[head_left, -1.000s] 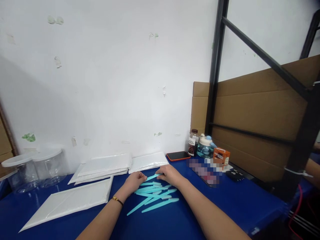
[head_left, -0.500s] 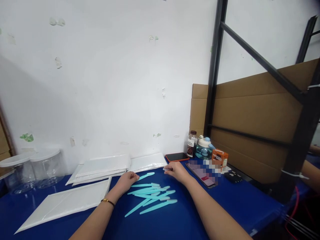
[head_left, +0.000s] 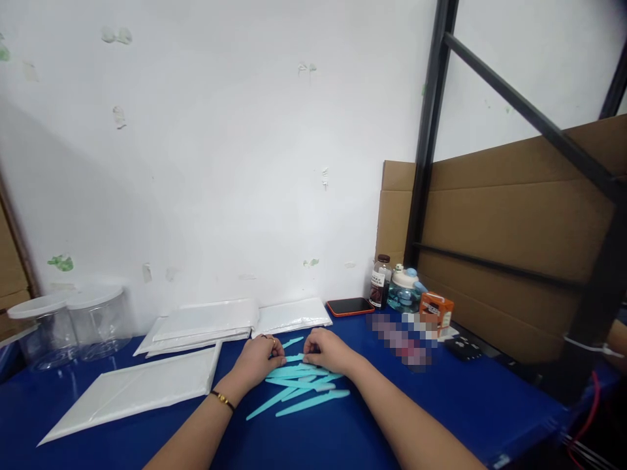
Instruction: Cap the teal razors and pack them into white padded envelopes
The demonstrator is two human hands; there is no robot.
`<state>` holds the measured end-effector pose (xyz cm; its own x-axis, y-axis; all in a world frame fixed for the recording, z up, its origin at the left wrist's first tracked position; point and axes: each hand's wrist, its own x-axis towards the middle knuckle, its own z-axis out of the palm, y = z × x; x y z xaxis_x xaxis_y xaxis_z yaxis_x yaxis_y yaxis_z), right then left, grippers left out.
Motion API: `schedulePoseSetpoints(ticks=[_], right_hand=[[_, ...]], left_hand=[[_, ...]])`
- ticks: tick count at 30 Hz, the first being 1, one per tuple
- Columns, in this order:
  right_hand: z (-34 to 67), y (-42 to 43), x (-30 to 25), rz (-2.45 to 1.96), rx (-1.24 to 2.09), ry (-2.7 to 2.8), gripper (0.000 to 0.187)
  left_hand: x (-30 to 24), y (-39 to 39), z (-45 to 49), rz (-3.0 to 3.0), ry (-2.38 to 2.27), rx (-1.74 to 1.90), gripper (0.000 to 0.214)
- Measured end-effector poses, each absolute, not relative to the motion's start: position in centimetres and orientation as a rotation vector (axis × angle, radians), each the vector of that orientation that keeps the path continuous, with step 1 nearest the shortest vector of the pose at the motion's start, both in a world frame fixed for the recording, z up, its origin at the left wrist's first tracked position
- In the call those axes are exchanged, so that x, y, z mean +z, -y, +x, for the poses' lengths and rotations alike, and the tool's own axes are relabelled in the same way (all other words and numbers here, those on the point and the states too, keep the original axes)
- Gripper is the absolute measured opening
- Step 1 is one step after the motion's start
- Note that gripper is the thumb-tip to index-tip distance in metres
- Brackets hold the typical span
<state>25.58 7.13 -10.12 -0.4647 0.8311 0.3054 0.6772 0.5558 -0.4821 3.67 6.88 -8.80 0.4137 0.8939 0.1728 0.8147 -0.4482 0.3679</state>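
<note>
Several turquoise plastic knives (head_left: 300, 385) lie in a loose pile on the blue table (head_left: 441, 405). My left hand (head_left: 257, 359) rests at the pile's upper left edge with its fingers curled on the knives. My right hand (head_left: 326, 351) sits at the pile's upper right, fingers bent and pinching at a knife near the top. The two hands are close together, almost touching. A gold bracelet is on my left wrist.
White padded envelopes (head_left: 206, 324) are stacked at the back, one more envelope (head_left: 137, 391) lies at left. Two clear lidded jars (head_left: 73, 323) stand far left. A phone (head_left: 349, 306), bottles (head_left: 392, 287), an orange carton (head_left: 435, 311) and cardboard on a black rack (head_left: 514, 228) are at right.
My right hand came back from the right to the pile of knives, and my left hand moved right to meet it. The camera shifted slightly.
</note>
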Motion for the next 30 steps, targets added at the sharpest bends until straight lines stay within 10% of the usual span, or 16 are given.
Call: schedulePoseSetpoints(ticks=[30], right_hand=[[27.3, -7.5, -9.6, -1.317, 0.532, 2.257, 0.010]], left_hand=[[-7.9, -6.4, 3.3, 2.341, -1.610, 0.505, 0.019]])
